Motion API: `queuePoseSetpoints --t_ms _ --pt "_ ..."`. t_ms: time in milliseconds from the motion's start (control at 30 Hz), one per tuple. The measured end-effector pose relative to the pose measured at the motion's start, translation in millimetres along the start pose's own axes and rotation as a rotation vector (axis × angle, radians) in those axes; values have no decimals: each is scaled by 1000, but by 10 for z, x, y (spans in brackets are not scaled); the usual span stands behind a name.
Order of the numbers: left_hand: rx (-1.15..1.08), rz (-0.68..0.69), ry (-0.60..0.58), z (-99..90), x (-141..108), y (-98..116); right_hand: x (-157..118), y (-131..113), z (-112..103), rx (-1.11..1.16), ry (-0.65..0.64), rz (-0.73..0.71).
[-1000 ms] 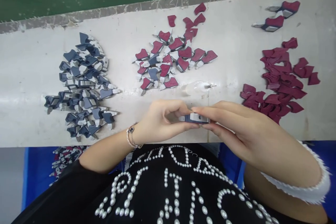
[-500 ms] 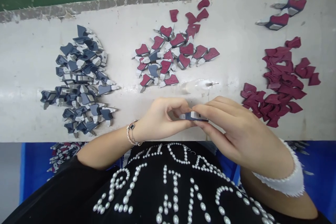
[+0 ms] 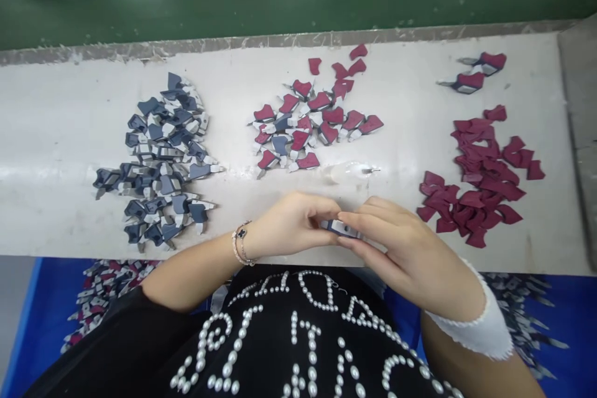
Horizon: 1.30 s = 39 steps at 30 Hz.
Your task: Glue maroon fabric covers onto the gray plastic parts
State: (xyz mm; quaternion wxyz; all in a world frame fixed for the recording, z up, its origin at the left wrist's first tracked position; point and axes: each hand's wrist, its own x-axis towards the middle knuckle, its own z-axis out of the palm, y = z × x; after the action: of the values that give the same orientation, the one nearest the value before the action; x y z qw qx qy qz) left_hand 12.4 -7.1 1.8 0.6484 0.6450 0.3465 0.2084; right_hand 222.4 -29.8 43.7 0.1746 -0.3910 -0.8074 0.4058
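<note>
Navy part [image 3: 339, 228] runs left to right between left hand [image 3: 291, 224] and right hand [image 3: 396, 241].

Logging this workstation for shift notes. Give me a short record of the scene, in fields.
Left hand: holds a navy-and-white piece
Right hand: holds the same piece from the other side
Left of hands: pile of navy-and-white pieces
Ahead of hands: maroon-and-navy pieces; clear squeeze bottle on its side
Right of hands: loose maroon pieces
Surface: white bench
</note>
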Motion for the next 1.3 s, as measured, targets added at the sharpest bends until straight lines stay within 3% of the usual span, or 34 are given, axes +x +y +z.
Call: queuePoseSetpoints --t_ms 133,233,367,500,633,767,867,1000,1167,1300 --pt "-39 -34 -2 -18 -5 7 48 -71 46 62 -15 134" --pt "60 -128 36 -114 -63 104 39 -122 48 23 79 190" --pt "329 -153 272 -358 -101 308 2 -33 15 -15 255 245" --pt "566 -152 489 -580 38 483 154 255 7 -25 437 229" --pt "813 -230 753 -805 52 484 405 552 74 84 433 171" --pt "993 -440 980 -1167 -207 348 484 747 163 237 391 227" --pt "1062 -568 982 -1437 -366 232 424 788 216 373 428 273" --pt "1060 -604 851 -1642 -400 92 315 796 230 517 486 306" --pt "988 -501 805 -1714 -433 26 181 824 116 591 495 334" --pt "893 -385 768 -1714 -501 33 103 770 -4 636 499 274"
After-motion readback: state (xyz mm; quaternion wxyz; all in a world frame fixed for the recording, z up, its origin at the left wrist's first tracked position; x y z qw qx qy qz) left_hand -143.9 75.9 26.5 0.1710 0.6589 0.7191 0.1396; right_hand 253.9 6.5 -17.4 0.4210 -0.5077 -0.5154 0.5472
